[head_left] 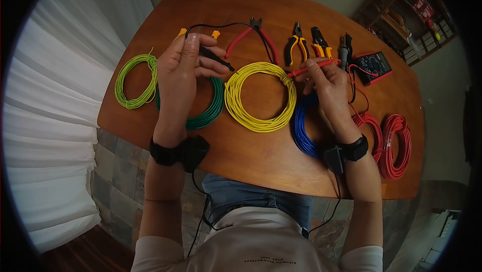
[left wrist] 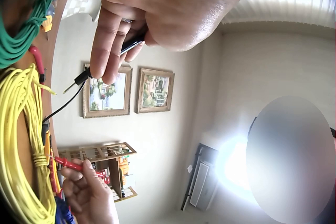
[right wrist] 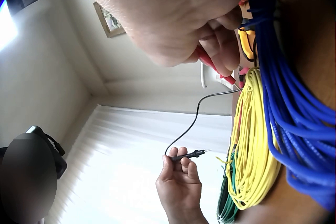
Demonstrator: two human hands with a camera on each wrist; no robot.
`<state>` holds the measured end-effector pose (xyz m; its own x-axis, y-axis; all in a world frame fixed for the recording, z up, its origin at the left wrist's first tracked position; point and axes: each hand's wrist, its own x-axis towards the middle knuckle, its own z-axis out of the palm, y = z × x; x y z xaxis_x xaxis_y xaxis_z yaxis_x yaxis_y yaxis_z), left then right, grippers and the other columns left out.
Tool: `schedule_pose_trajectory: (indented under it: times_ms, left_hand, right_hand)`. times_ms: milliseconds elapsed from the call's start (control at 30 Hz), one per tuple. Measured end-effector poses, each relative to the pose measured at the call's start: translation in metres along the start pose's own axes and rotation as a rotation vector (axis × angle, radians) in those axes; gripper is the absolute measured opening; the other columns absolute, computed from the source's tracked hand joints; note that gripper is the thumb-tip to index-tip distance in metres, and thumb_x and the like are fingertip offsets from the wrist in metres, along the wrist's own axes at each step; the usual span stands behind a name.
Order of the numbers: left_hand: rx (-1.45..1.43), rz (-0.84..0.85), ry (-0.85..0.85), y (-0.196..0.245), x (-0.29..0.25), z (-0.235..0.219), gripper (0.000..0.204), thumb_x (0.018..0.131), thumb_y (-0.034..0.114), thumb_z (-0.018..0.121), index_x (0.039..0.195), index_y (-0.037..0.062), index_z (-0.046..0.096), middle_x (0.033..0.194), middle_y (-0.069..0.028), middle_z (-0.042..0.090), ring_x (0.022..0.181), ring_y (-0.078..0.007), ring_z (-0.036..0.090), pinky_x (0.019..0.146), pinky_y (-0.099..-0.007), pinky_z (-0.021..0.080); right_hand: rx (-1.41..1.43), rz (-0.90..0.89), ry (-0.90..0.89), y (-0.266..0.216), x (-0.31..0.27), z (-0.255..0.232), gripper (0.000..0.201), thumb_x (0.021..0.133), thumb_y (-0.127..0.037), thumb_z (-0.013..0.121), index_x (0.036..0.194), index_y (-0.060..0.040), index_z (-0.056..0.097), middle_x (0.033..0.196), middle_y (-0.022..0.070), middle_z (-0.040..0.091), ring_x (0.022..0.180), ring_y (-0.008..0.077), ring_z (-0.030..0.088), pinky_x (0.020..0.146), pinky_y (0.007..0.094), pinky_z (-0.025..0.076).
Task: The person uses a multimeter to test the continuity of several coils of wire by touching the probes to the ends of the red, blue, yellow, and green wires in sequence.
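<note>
1. Left hand (head_left: 183, 66): fingers curled round the black probe (head_left: 217, 58), held above the green wire coil (head_left: 208, 111), tip pointing toward the yellow wire coil (head_left: 260, 96).
2. Right hand (head_left: 327, 84): fingers pinch the red probe (head_left: 314, 67), its tip at the far right rim of the yellow wire coil; the hand sits over the blue wire coil (head_left: 303, 126).
3. Leads run from both probes to the multimeter (head_left: 372, 66) near the tabletop's far right corner.
4. Far edge: red-handled cutters (head_left: 256, 33), pliers (head_left: 297, 43), a stripper (head_left: 320, 42).
5. Left edge: yellow-green wire coil (head_left: 134, 81). Right edge: two red wire coils (head_left: 396, 144).
6. Tabletop (head_left: 261, 156): brown wood.
</note>
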<state>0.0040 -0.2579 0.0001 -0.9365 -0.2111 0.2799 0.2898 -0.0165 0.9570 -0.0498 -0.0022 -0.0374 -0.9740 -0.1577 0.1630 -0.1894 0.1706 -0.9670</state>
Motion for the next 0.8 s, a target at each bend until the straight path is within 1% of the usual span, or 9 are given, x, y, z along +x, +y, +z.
schedule_pose_trajectory:
  times_ms: [100, 233, 500, 600, 700, 800]
  left_hand:
    - [0.014, -0.011, -0.010, 0.0002, -0.0002, 0.0005, 0.036, 0.101, 0.025, 0.036, 0.100, -0.0049, 0.055, 0.086, -0.0166, 0.063, 0.064, -0.0180, 0.066, 0.059, -0.0241, 0.055]
    - [-0.023, -0.009, -0.005, -0.0019, 0.0006, 0.0007, 0.035, 0.100, 0.025, 0.039, 0.096, -0.0056, 0.056, 0.083, -0.0153, 0.064, 0.062, -0.0175, 0.066, 0.055, -0.0233, 0.055]
    - [-0.036, -0.025, -0.015, -0.0023, 0.0005, -0.0010, 0.035, 0.100, 0.025, 0.039, 0.095, -0.0051, 0.056, 0.083, -0.0142, 0.064, 0.062, -0.0171, 0.066, 0.054, -0.0232, 0.055]
    - [-0.006, -0.041, -0.060, -0.0029, 0.0006, -0.0016, 0.035, 0.100, 0.024, 0.039, 0.095, -0.0049, 0.057, 0.082, -0.0135, 0.064, 0.062, -0.0168, 0.066, 0.053, -0.0227, 0.054]
    - [0.024, -0.082, -0.053, -0.0043, 0.0011, -0.0010, 0.035, 0.100, 0.024, 0.039, 0.094, -0.0046, 0.057, 0.081, -0.0129, 0.064, 0.062, -0.0164, 0.066, 0.053, -0.0224, 0.053]
    - [0.027, -0.080, -0.052, -0.0055, 0.0016, -0.0017, 0.034, 0.100, 0.024, 0.039, 0.094, -0.0045, 0.057, 0.080, -0.0126, 0.064, 0.061, -0.0163, 0.066, 0.053, -0.0225, 0.053]
  right_hand:
    - [0.004, -0.001, -0.028, 0.0008, 0.0010, 0.0004, 0.023, 0.094, -0.021, 0.054, 0.092, 0.0018, 0.059, 0.071, 0.0068, 0.064, 0.051, 0.0078, 0.053, 0.047, 0.0206, 0.042]
    - [0.003, 0.011, -0.073, 0.0034, 0.0028, -0.0005, 0.022, 0.095, -0.019, 0.053, 0.093, 0.0020, 0.059, 0.072, 0.0067, 0.065, 0.051, 0.0077, 0.054, 0.047, 0.0200, 0.043]
    - [0.019, 0.011, -0.047, 0.0040, 0.0021, 0.0009, 0.022, 0.095, -0.019, 0.053, 0.093, 0.0017, 0.060, 0.073, 0.0066, 0.065, 0.051, 0.0079, 0.054, 0.048, 0.0196, 0.043]
    - [0.012, 0.020, -0.045, 0.0035, 0.0024, 0.0011, 0.022, 0.095, -0.019, 0.053, 0.094, 0.0018, 0.060, 0.073, 0.0069, 0.065, 0.051, 0.0080, 0.054, 0.048, 0.0196, 0.043]
    - [0.013, 0.022, -0.046, 0.0037, 0.0024, 0.0012, 0.022, 0.095, -0.019, 0.053, 0.094, 0.0021, 0.059, 0.074, 0.0073, 0.066, 0.051, 0.0082, 0.055, 0.048, 0.0195, 0.044]
    - [0.020, 0.021, -0.047, 0.0038, 0.0025, 0.0011, 0.022, 0.095, -0.018, 0.053, 0.094, 0.0022, 0.059, 0.074, 0.0074, 0.066, 0.052, 0.0082, 0.055, 0.048, 0.0194, 0.044]
